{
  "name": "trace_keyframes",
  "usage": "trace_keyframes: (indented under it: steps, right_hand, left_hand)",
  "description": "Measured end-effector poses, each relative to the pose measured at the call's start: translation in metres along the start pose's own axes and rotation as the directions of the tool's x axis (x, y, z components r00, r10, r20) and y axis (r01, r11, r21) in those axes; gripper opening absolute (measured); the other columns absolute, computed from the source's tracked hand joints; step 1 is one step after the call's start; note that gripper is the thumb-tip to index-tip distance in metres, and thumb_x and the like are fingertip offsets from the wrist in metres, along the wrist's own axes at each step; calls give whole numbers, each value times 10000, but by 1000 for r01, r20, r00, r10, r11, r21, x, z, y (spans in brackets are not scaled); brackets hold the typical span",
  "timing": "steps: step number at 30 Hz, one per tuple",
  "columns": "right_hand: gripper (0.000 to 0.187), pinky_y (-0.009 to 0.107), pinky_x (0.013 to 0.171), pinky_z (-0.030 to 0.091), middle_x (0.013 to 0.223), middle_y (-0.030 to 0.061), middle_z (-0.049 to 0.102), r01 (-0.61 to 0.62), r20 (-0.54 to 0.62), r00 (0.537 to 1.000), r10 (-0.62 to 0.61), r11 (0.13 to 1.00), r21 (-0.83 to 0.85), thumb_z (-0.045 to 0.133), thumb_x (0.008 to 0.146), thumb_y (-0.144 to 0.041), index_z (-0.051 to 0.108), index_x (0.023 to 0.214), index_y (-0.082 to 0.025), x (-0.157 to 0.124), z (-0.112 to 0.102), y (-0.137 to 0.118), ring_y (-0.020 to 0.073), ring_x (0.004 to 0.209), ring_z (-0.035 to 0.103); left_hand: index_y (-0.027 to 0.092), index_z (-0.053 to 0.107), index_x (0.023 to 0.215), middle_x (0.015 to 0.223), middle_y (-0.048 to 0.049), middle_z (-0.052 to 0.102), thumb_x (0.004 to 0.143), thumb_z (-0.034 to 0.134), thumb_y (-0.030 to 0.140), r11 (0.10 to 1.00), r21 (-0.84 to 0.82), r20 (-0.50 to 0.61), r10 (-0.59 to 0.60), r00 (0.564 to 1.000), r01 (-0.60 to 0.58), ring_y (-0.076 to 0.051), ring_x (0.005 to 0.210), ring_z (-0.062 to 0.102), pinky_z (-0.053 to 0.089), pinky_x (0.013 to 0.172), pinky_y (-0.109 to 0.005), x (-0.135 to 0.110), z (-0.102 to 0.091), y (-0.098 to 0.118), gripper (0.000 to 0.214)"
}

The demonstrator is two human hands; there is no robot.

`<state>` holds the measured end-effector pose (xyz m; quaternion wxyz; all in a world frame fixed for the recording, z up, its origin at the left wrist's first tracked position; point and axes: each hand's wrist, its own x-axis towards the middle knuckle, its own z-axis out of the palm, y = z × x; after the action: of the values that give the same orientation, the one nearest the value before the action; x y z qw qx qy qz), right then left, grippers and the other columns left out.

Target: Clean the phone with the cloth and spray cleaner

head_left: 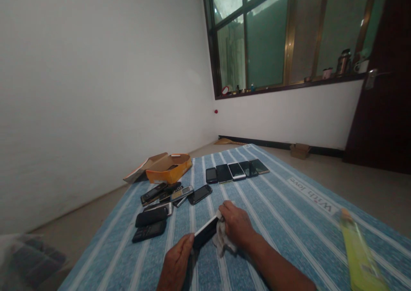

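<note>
My left hand (176, 262) grips the near end of a dark phone (205, 233) held edge-up over the blue striped mat (282, 214). My right hand (236, 224) is closed on a white cloth (221, 242) pressed against the phone's far end. Just beyond my hands lies a loose heap of old phones (163, 197), keypad and touchscreen types. Further back, several smartphones (236, 171) lie side by side in a neat row.
An open orange cardboard box (168, 167) sits at the mat's far left corner. A yellow-green spray bottle (358, 252) stands at the right. A white wall runs along the left; a window sill with small items (343, 64) and a dark door (382, 90) are behind.
</note>
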<state>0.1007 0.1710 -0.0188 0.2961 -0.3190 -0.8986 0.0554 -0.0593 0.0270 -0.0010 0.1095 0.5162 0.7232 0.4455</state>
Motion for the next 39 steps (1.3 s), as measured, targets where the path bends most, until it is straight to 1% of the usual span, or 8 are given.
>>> trace_keyframes:
  steps: [3, 6, 11, 15, 21, 27, 32, 39]
  right_hand:
    - [280, 258, 658, 372, 999, 49, 616, -58, -6, 998, 58, 998, 11, 496, 809, -8, 616, 975, -199, 1, -2, 7, 169, 827, 601]
    - [285, 260, 660, 379, 999, 53, 616, -53, -11, 999, 53, 999, 10, 495, 814, -11, 612, 994, -200, 0, 0, 8, 172, 822, 599]
    - [258, 274, 684, 414, 1016, 71, 617, 116, -29, 993, -116, 993, -2, 531, 805, -32, 594, 1000, -190, -6, 10, -10, 189, 825, 592]
    - [282, 278, 719, 448, 1071, 83, 610, 290, -45, 956, -288, 956, 48, 557, 802, -57, 564, 1054, -185, -13, 17, -32, 193, 854, 591]
    - [328, 282, 734, 469, 1096, 91, 585, 361, -10, 931, -364, 921, 146, 555, 794, -92, 519, 1108, -181, -17, 4, -48, 205, 913, 584]
    - [307, 275, 730, 459, 1051, 64, 589, 302, 37, 950, -311, 940, 159, 542, 790, -105, 537, 1082, -199, -12, -1, -42, 195, 879, 580]
    - [276, 265, 738, 446, 1053, 57, 604, 163, 24, 986, -168, 978, 132, 521, 800, -73, 568, 1041, -200, -6, 3, -20, 181, 883, 591]
    - [278, 257, 760, 448, 1068, 68, 603, -25, -37, 999, 30, 992, 127, 491, 820, -32, 602, 1016, -195, 0, 4, 2, 180, 912, 604]
  left_hand:
    - [189, 736, 804, 842, -100, 781, 854, 419, 582, 1000, 8, -7, -4, 1000, 4, -255, 804, 736, 594, 814, -317, 1, 0, -2, 508]
    - [185, 737, 803, 858, -108, 782, 849, 423, 586, 1000, 6, -9, -8, 1000, 8, -261, 817, 737, 590, 837, -328, 2, 1, -4, 511]
    - [183, 738, 807, 835, -100, 782, 855, 436, 587, 1000, -8, -7, 0, 1000, 0, -256, 788, 740, 602, 785, -317, 2, 2, -4, 507]
    - [181, 736, 812, 838, -99, 783, 862, 452, 585, 999, -48, 8, 12, 1000, -11, -254, 808, 743, 603, 798, -314, 1, 2, -2, 497]
    - [180, 725, 795, 825, -105, 777, 859, 463, 606, 996, -92, 23, 8, 1000, -6, -243, 763, 729, 606, 815, -330, 1, 1, -1, 504]
    - [192, 727, 774, 803, -90, 773, 865, 465, 622, 996, -86, 12, 24, 1000, -23, -238, 769, 732, 609, 767, -303, 0, 0, 1, 512]
    - [193, 735, 780, 767, -78, 770, 867, 445, 619, 1000, -28, -1, 14, 1000, -14, -233, 709, 730, 608, 701, -288, 0, 0, 3, 523]
    - [196, 739, 779, 794, -95, 780, 870, 441, 618, 999, -26, -28, 46, 999, -47, -265, 824, 753, 613, 748, -297, 1, 0, -1, 526]
